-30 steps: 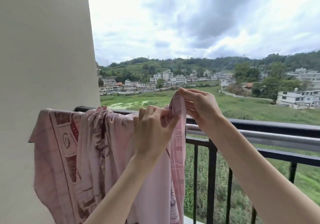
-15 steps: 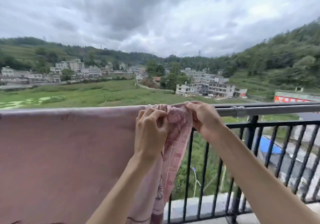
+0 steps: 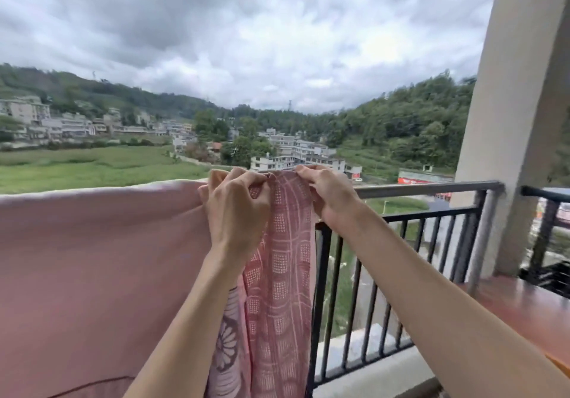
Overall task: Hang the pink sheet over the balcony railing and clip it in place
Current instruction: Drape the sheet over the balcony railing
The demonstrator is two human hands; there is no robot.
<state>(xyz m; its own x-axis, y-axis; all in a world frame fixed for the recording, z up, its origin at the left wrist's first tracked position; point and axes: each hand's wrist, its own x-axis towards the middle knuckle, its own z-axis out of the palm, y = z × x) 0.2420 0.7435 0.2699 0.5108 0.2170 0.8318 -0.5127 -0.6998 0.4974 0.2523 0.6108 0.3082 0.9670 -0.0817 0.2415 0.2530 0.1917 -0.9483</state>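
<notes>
The pink sheet (image 3: 92,259) hung over the balcony railing (image 3: 431,188) across the frame's left half. At centre, the left hand (image 3: 237,209) and right hand (image 3: 330,197) each pinched its patterned edge.

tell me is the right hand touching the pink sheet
Touching. The head view shows the right hand pinching the patterned edge of the pink sheet at the top of the railing.

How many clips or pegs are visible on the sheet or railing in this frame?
0. No clip shows along the pink sheet or the railing. The left hand and right hand grip the sheet's patterned edge at the top rail and could hide one beneath.
</notes>
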